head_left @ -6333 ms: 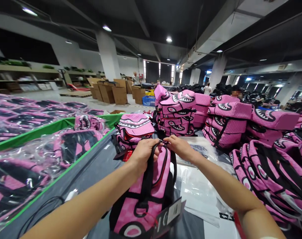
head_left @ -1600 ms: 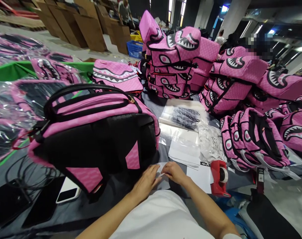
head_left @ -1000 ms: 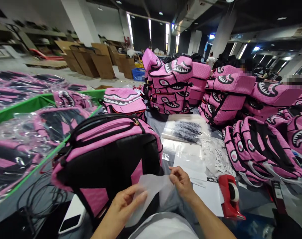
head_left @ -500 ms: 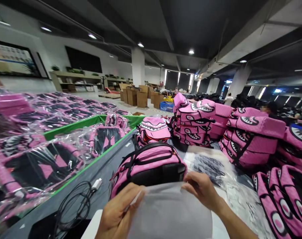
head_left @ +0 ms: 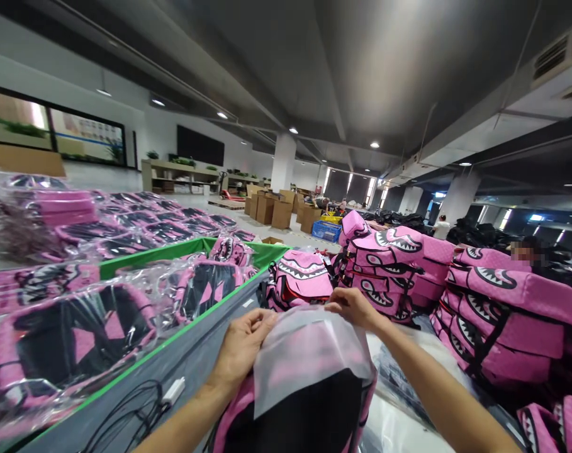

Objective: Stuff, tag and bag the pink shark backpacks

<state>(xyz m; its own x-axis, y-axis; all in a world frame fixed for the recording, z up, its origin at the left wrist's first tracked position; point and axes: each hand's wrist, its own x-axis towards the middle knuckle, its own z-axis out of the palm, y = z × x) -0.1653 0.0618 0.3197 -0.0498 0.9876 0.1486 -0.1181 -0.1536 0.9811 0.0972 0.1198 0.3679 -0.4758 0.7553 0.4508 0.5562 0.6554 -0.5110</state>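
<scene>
A pink and black backpack [head_left: 309, 415] stands on the grey table [head_left: 205, 343] right in front of me. A translucent white sheet [head_left: 309, 352] is draped over its top. My left hand [head_left: 243, 343] pinches the sheet's upper left edge with closed fingers. My right hand [head_left: 354, 307] grips the sheet's far right corner, fingers closed on it. Another pink backpack with shark teeth [head_left: 299, 280] sits just behind.
Stacks of pink shark-mouth backpacks [head_left: 389, 270] and more [head_left: 503, 314] fill the right. Bagged backpacks in clear plastic [head_left: 78, 314] lie in a green-edged bin at left. Black cables and a white charger [head_left: 172, 391] lie near me. Cardboard boxes [head_left: 276, 211] stand far back. A person [head_left: 524, 251] is at right.
Both hands lifted the white sheet from in front of me and laid it over the backpack's top. The view tilted upward.
</scene>
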